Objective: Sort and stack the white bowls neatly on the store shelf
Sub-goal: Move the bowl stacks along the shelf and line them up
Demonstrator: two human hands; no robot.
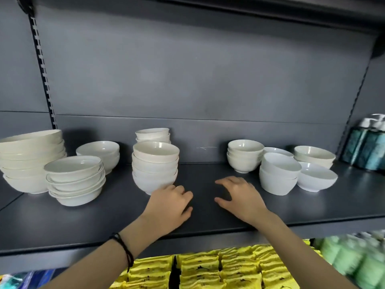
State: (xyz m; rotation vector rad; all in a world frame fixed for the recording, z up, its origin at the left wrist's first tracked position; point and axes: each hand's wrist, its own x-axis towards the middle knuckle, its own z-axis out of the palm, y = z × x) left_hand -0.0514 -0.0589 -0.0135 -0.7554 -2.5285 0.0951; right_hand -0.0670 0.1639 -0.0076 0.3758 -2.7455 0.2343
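Looking from the head view, a dark grey shelf (pixel 104 222) is seen with white bowls grouped left, centre and right.

Left group: a tall stack of wide bowls (pixel 31 161) is set at the far left. A stack of shallow bowls (pixel 75 180) leans slightly in front of it, and a short stack (pixel 100 153) is placed behind.

Centre: a tall stack of deep bowls (pixel 155 165) is backed by a smaller rear stack (pixel 153 135).

Right group: a three-bowl stack (pixel 244 155) and a two-bowl stack (pixel 279 174) are seen, with a single tilted bowl (pixel 316 176) and a back stack (pixel 314 156) close together.

The left hand (pixel 170 205) is held palm-down just beside the deep stack's base, fingers loosely curled, nothing gripped. Contact with the stack cannot be told. A black wristband (pixel 125 249) is worn on that wrist.

The right hand (pixel 241 199) is held over bare shelf between the centre and right groups, fingers apart and bent, nothing held.

Teal bottles (pixel 364 147) are shelved far right. Yellow packets (pixel 208 270) are stocked below.
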